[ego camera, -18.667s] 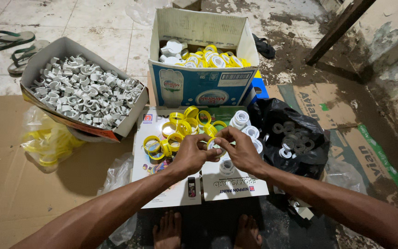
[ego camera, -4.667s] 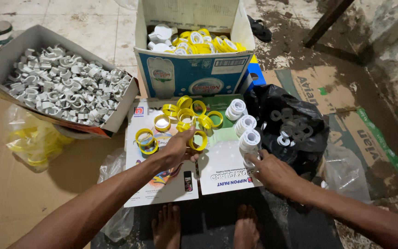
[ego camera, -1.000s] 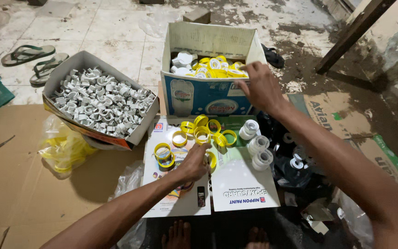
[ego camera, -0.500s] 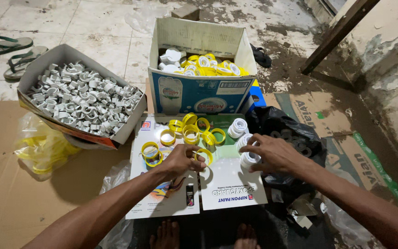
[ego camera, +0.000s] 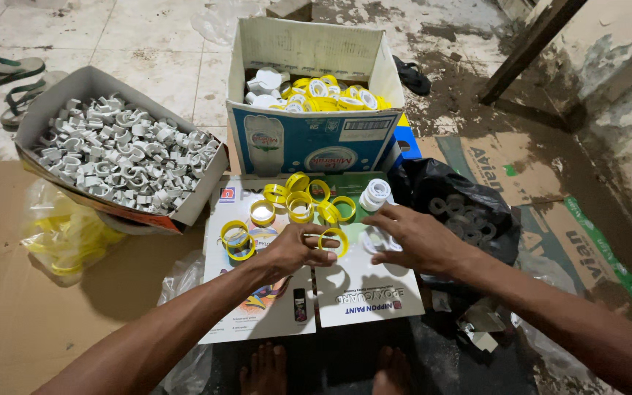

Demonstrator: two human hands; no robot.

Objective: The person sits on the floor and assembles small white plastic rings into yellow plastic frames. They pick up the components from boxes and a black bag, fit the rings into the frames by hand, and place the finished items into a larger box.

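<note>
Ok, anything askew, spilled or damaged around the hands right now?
Nothing is spilled. The left hand holds a yellow ring and the right hand rests over white spools. The grey-clip box has a torn, sagging front edge, and the floor looks wet and dirty.

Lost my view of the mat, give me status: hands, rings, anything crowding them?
Left hand pinching a yellow ring. Right hand spread over white spools, grip unclear. Loose yellow rings crowd close behind.
</note>
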